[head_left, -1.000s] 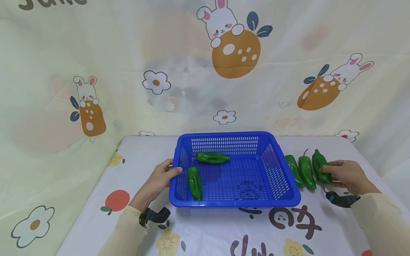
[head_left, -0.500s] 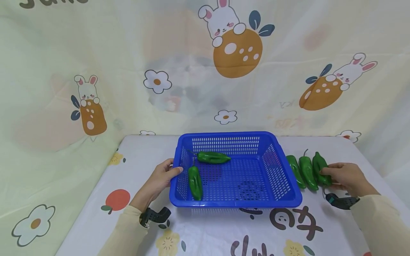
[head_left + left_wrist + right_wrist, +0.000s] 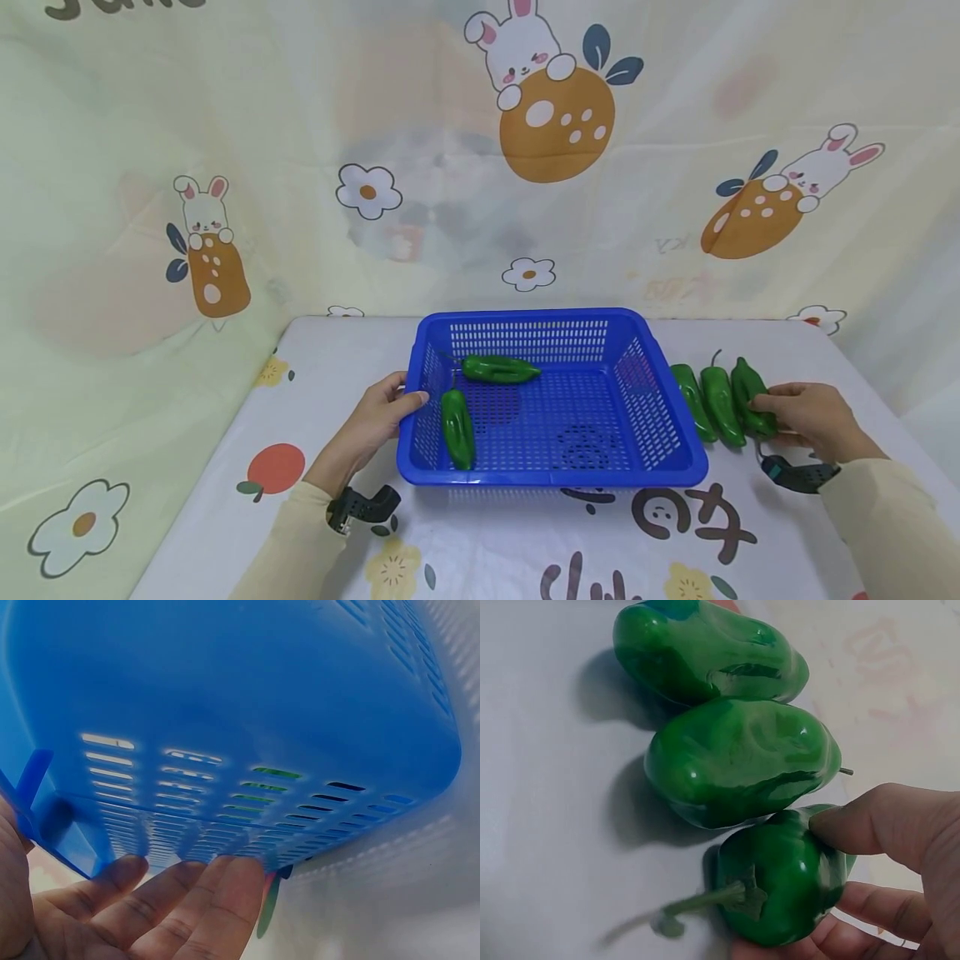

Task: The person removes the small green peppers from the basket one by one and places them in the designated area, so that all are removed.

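The cloth-covered desk (image 3: 465, 571) bears brown lettering (image 3: 720, 521), partly covered and unreadable, and a blue slotted plastic basket (image 3: 551, 478). The left hand (image 3: 378, 417) grips its left rim; the right hand's (image 3: 813, 417) fingers pinch a glossy green pepper (image 3: 748, 392) with a curved stem (image 3: 697, 901), rightmost of three lying right of the basket. Half a second ago looked practically the same.

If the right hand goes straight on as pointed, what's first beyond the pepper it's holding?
Most likely the middle pepper, close beside the held pepper. The held pepper would probably bump it before the right hand does; whether the two already touch is unclear.
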Demonstrator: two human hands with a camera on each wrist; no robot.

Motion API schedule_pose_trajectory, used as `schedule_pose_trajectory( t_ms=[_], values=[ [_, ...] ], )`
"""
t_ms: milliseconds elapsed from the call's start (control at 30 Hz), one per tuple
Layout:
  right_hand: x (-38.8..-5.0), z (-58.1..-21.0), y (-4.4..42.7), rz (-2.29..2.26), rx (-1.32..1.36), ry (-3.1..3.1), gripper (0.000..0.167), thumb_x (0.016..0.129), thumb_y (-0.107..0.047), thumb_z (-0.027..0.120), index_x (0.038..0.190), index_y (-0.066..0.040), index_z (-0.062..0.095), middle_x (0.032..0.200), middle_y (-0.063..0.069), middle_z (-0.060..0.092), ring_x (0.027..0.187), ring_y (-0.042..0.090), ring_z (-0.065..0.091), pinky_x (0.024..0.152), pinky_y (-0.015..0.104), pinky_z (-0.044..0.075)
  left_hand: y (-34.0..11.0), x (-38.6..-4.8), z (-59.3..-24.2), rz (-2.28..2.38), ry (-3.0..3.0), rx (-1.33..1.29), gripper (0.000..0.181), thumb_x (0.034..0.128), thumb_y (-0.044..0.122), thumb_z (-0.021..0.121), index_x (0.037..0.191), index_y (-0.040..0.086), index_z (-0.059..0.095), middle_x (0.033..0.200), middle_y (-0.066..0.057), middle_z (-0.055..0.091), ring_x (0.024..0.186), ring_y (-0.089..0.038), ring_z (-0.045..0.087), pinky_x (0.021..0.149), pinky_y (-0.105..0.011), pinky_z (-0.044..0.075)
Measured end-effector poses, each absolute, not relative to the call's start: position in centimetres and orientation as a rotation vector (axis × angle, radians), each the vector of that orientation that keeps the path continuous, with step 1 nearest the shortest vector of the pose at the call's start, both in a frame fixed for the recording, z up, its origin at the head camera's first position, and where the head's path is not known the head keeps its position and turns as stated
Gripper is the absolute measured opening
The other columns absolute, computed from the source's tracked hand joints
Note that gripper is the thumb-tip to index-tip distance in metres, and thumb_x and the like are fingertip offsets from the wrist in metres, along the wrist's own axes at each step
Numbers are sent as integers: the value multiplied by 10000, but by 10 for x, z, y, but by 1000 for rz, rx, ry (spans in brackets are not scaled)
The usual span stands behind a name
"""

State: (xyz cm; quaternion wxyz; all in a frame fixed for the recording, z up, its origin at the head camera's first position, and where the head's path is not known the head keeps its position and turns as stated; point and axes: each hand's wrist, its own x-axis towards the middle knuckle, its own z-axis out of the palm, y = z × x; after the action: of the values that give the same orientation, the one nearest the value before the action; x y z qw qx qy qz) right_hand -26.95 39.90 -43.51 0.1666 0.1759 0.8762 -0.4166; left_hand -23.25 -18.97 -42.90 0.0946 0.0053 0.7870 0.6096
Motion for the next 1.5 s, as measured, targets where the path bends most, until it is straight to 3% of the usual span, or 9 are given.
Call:
schedule_pose_trajectory(
  t_ms=[200, 367, 533, 900, 1167, 1500],
  values=[
    [-269, -437, 398, -1159, 484, 2502, 828, 1018, -354, 621, 1501, 205, 247, 1416, 468, 361, 1170, 510, 575, 878, 460, 630, -190, -232, -429, 1812, 2331, 17, 498, 1027, 220, 609, 1474, 22, 512, 1249, -231, 701, 1069, -340, 735, 889, -493, 625],
    [-268, -434, 393, -1073, 516, 2518, 947, 1003, -450, 609, 1543, 183, 156, 1502, 496, 225, 1285, 618, 440, 1010, 670, 506, -190, -232, -430, 1817, 2325, 20, 494, 1027, 222, 611, 1467, 18, 514, 1258, -240, 695, 1077, -347, 733, 888, -490, 626],
    [-264, -424, 386, -1000, 568, 2552, 1007, 995, -540, 581, 1578, 132, 107, 1550, 489, 112, 1348, 696, 265, 980, 821, 402, -190, -233, -432, 1803, 2338, 22, 485, 1032, 222, 601, 1465, 22, 514, 1261, -234, 695, 1085, -348, 729, 893, -500, 623],
    [-261, -400, 356, -986, 439, 2799, 933, 1021, -513, 565, 1567, 142, 188, 1496, 493, 269, 1313, 666, 346, 999, 784, 422, -191, -233, -433, 1777, 2342, 14, 485, 1036, 243, 601, 1468, 40, 515, 1272, -219, 692, 1109, -347, 718, 912, -511, 614],
    [-264, -374, 311, -1087, 341, 2853, 968, 997, -583, 572, 1614, 62, 198, 1543, 436, 310, 1343, 649, 374, 992, 800, 411, -191, -234, -431, 1772, 2333, 14, 500, 1037, 241, 596, 1485, 43, 498, 1288, -221, 684, 1127, -345, 711, 918, -499, 615],
    [-262, -351, 247, -1257, 133, 2885, 852, 1011, -497, 608, 1626, -11, 274, 1529, 357, 418, 1331, 573, 461, 1030, 751, 438, -192, -233, -432, 1775, 2334, 22, 509, 1035, 242, 602, 1486, 30, 496, 1296, -238, 678, 1124, -353, 711, 913, -500, 616]
  ],
)
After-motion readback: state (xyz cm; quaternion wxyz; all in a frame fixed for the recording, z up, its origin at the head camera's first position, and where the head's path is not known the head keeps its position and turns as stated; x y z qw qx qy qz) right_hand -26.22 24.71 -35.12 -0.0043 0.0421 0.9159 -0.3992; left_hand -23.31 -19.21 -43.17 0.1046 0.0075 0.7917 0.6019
